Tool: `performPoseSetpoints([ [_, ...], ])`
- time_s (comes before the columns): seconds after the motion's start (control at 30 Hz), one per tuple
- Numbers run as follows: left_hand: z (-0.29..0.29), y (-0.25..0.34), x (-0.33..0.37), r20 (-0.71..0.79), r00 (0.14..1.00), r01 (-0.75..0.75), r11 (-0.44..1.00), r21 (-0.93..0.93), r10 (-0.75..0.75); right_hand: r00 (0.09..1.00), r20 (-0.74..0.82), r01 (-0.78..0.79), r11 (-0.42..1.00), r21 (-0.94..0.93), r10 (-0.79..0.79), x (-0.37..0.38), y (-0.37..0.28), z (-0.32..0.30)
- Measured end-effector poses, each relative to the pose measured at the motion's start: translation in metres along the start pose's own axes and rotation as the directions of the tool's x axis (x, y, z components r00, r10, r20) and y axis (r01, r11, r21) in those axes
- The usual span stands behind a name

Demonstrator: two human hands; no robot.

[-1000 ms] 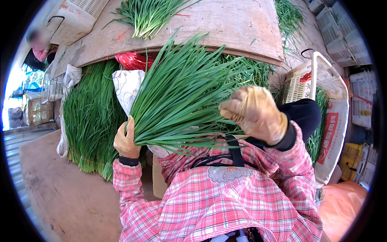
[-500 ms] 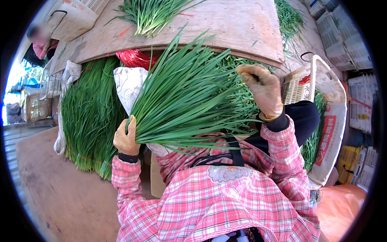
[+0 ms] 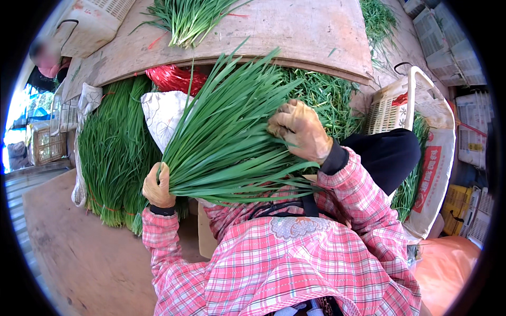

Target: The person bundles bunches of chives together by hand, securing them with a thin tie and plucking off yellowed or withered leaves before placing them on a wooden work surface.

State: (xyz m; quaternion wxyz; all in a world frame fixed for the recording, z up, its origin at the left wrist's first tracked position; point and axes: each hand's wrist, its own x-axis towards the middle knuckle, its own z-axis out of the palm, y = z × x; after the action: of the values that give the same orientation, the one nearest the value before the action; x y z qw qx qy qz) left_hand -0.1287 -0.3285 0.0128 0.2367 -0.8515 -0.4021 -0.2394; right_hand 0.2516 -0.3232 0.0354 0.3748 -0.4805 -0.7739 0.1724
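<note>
A fanned bunch of garlic chives [image 3: 232, 137] spreads across my lap, its long flat green leaves pointing up and to the right. My left hand [image 3: 158, 185], in a pale glove, is closed around the base of the bunch, hiding the stem ends. At the leaf tips on the right, my gloved right hand [image 3: 303, 130] has its fingers curled and pressed together on some leaves. Exactly how many leaves it pinches is hidden by the fingers.
Tied chive bundles [image 3: 113, 152] stand to the left, by a white cloth [image 3: 163, 113] and red twine [image 3: 176, 79]. A wooden board [image 3: 300, 37] carries more chives [image 3: 184, 18]. Loose leaves [image 3: 329, 100] lie beneath its edge. A plastic basket [image 3: 389, 108] stands right; another person [image 3: 48, 60] sits far left.
My right hand has come down and leftward from beyond the leaf tips onto them, its fingers closing there. My left hand and the bunch have shifted slightly left and down.
</note>
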Motion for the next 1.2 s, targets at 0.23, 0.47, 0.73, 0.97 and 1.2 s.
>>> performPoseSetpoints([
  [0.23, 0.015, -0.005, -0.019, -0.014, 0.998, 0.059, 0.997, -0.054, -0.059, 0.979, -0.078, -0.069, 0.670, 0.740, 0.188, -0.028, -0.022, -0.026],
  [0.47, 0.025, -0.007, -0.029, -0.005, 0.992, 0.124, 0.983, -0.132, -0.126, 0.939, -0.207, -0.316, 0.926, -0.208, 0.274, -0.030, 0.053, -0.057],
  [0.73, 0.020, -0.007, -0.024, 0.009, 0.996, 0.093, 0.991, -0.092, -0.093, 0.987, -0.007, -0.162, 0.981, 0.112, 0.163, -0.016, 0.055, -0.012],
  [0.97, 0.020, -0.001, -0.013, -0.041, 0.996, 0.073, 0.997, -0.038, -0.075, 0.821, -0.427, -0.272, 0.918, 0.290, 0.378, 0.000, 0.041, -0.045],
  [1.2, 0.022, -0.003, -0.008, -0.045, 0.998, 0.044, 0.998, -0.046, -0.046, 0.979, -0.187, -0.002, 0.912, -0.409, -0.082, 0.042, 0.006, -0.005],
])
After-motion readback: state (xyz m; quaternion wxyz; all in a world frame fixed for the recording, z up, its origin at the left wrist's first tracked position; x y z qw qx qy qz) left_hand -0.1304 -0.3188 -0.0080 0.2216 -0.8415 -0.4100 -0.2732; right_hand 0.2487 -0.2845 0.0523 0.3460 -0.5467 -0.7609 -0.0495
